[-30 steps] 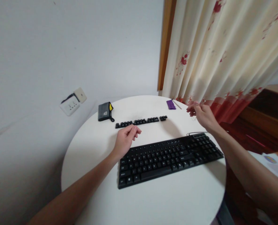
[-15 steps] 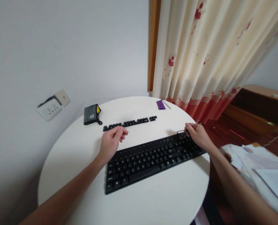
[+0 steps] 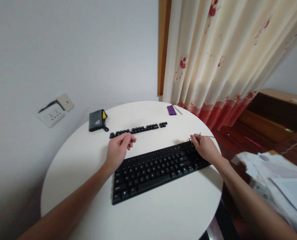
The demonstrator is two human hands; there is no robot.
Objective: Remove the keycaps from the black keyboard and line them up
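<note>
A pale wall point(image 3: 100, 50) and a flowered curtain point(image 3: 201, 66) back our round white table point(image 3: 70, 180). Our black keyboard point(image 3: 153, 178) lies across its middle, reaching toward the right edge. Our left hand point(image 3: 117, 150) is loosely curled above the keyboard's far left corner, near the row of black keycaps point(image 3: 138, 129); we cannot tell whether it holds anything. Our right hand point(image 3: 205, 146), fingertips drawn close together, is over the keyboard's right end; its grip is unclear to us. A grey pouch point(image 3: 95, 121) sits by the table's far left edge.

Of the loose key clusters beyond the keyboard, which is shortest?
The rightmost cluster, farthest from the grey pouch; the other clusters, to its left, run longer.
</note>
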